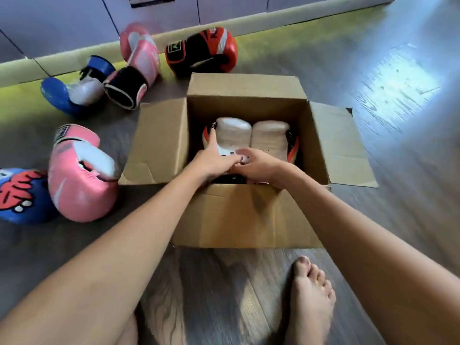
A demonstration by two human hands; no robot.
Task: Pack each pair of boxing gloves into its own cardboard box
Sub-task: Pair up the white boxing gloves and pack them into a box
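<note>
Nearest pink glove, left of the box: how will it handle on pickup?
The pink glove looks padded and bulbous, so it likely gives under the fingers rather than staying rigid. Its glossy skin may be a bit slippery; the cuff end looks like the surer grab. It lies on a rounded side on the floor, so a push would probably rock or roll it, not slide it.

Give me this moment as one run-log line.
left hand: on white gloves | right hand: same | brown cardboard box: open | pink, blue, red gloves: floor

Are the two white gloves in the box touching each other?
Touching. The head view shows the left white glove and right white glove pressed side by side inside the cardboard box, no gap.
</note>
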